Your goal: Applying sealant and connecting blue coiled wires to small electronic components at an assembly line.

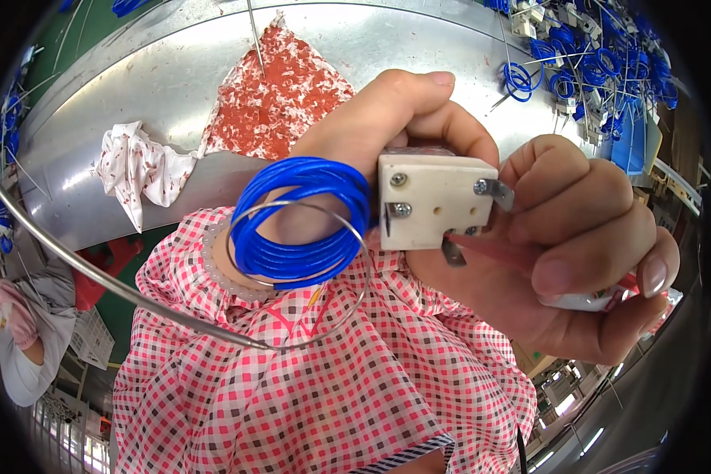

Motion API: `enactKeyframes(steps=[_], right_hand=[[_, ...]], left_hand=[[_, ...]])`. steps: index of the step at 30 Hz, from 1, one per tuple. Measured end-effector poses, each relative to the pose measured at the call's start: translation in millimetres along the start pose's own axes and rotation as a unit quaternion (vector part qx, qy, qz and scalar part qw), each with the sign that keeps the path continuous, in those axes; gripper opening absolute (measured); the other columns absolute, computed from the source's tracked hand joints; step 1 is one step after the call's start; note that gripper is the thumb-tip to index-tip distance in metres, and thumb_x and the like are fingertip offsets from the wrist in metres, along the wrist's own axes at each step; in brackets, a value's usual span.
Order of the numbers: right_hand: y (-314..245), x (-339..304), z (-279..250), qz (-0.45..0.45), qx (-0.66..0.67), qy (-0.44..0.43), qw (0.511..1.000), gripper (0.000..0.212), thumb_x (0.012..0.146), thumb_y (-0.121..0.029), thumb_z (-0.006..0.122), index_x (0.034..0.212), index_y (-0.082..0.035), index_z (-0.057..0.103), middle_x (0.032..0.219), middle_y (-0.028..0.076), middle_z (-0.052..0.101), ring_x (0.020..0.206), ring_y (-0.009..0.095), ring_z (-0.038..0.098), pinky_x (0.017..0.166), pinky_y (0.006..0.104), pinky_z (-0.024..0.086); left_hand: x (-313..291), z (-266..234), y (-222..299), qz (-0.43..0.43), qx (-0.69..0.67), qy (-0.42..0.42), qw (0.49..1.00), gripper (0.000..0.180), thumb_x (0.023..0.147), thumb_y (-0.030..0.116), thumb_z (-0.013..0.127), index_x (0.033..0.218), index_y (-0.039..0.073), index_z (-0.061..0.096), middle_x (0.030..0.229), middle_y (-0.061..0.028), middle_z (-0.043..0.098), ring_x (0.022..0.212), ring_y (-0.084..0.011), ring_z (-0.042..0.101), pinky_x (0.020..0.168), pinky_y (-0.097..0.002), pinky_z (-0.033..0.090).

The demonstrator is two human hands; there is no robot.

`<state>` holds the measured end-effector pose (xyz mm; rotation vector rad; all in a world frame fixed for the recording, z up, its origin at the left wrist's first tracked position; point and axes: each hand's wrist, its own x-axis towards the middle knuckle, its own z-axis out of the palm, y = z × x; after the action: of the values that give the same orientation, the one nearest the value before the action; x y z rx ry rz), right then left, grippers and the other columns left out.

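Between its thumb and fingers, my left hand (407, 107) holds a capillary thermostat with a white block-shaped body (430, 209), screws and bent metal terminals on its face. Its blue coiled tube (300, 265) hangs over my left wrist. From the coil a thin silver wire loops out to a long metal probe (166, 312) reaching left. My right hand (600, 229) is close to the block's right side, fingers curled round a slim white and red object (588, 301). Most of that object is hidden in the hand, so its kind is unclear.
Across the metal worktable (166, 47) lie a red and white patterned cloth (272, 99) and a crumpled white cloth (142, 170). Many blue-coiled thermostats (584, 67) are heaped at the far right. A co-worker's gloved hand (17, 316) shows at the left edge.
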<state>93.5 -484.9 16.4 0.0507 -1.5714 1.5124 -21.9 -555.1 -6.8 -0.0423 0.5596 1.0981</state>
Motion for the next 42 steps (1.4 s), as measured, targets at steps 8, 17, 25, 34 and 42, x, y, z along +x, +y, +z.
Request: enactKeyframes(steps=[8, 17, 25, 34, 42], right_hand=[[5, -1, 0, -0.006, 0.018, 0.036, 0.999, 0.035, 0.087, -0.031, 0.036, 0.089, -0.002, 0.055, 0.059, 0.0, 0.05, 0.043, 0.009, 0.029, 0.043, 0.0247, 0.024], [6, -5, 1, -0.016, 0.04, 0.09, 0.995, 0.032, 0.086, -0.03, 0.039, 0.085, -0.002, 0.055, 0.061, -0.001, 0.051, 0.043, 0.009, 0.029, 0.043, 0.024, 0.025], [7, -13, 5, 0.005, 0.019, 0.225, 0.974, 0.026, 0.084, -0.027, 0.045, 0.077, -0.003, 0.052, 0.059, 0.0, 0.05, 0.043, 0.009, 0.028, 0.042, 0.0236, 0.024], [26, 11, 3, -0.023, 0.223, 0.309, 0.924, 0.025, 0.083, -0.027, 0.049, 0.077, -0.003, 0.051, 0.058, 0.002, 0.048, 0.043, 0.009, 0.03, 0.04, 0.0241, 0.023], [26, -8, -65, -0.116, 0.042, 0.596, 0.793, 0.022, 0.088, -0.026, 0.041, 0.076, -0.008, 0.047, 0.056, 0.004, 0.044, 0.044, 0.009, 0.033, 0.041, 0.0205, 0.027]], left_hand=[[4, -1, 3, -0.02, -0.006, 0.011, 1.0, 0.049, 0.09, 0.041, 0.028, 0.067, 0.004, 0.051, 0.063, -0.0097, 0.058, 0.053, -0.0151, 0.054, 0.051, -0.023, 0.044], [5, 6, 5, -0.043, -0.045, 0.046, 0.997, 0.05, 0.09, 0.041, 0.026, 0.066, 0.005, 0.052, 0.059, -0.0092, 0.057, 0.05, -0.0139, 0.053, 0.048, -0.0222, 0.042], [12, 1, 0, -0.001, 0.016, 0.032, 0.999, 0.051, 0.091, 0.04, 0.024, 0.065, 0.006, 0.051, 0.058, -0.0076, 0.056, 0.049, -0.012, 0.051, 0.048, -0.0204, 0.04], [17, -20, -3, 0.026, -0.031, -0.015, 0.999, 0.031, 0.09, 0.034, 0.033, 0.086, 0.006, 0.045, 0.072, -0.0074, 0.053, 0.05, -0.0103, 0.046, 0.045, -0.0188, 0.037], [45, -4, 98, 0.366, -0.063, -0.058, 0.927, 0.03, 0.091, 0.025, 0.041, 0.103, -0.002, 0.047, 0.095, -0.0119, 0.05, 0.063, -0.0122, 0.042, 0.041, -0.0195, 0.036]])
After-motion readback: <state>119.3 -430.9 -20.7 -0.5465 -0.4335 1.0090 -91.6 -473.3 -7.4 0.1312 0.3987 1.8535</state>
